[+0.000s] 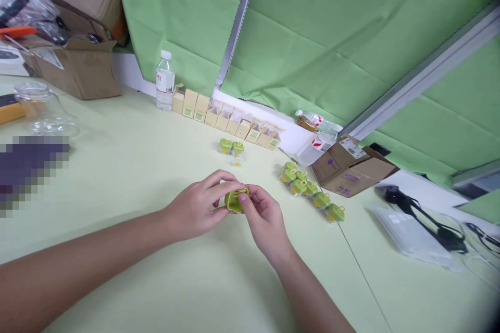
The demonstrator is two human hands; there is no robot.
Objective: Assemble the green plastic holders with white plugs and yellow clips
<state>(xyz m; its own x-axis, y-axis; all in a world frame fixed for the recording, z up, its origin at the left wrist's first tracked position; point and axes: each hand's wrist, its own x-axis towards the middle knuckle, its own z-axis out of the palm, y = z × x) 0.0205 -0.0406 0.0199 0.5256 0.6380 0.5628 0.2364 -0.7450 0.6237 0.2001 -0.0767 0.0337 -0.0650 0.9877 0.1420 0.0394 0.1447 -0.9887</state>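
Observation:
My left hand (197,208) and my right hand (267,221) meet above the table, both closed on a small green lid (234,202). Its hollow inside faces me, and my right thumb presses on its edge. Fingers hide part of it. Beyond my hands stand two small clear containers with green lids (231,145). In front of them is a clear container (237,160) with no green lid on it and something yellow inside. To the right, a cluster of similar green-lidded containers (311,190) has loops on top.
Small cardboard boxes (222,118), some with open tops, line the back beside an upright water bottle (165,83). Bottles (315,148) and a larger carton (349,169) stand back right. Plastic bags (414,237) and a black device lie far right; a glass jar (47,109) stands left.

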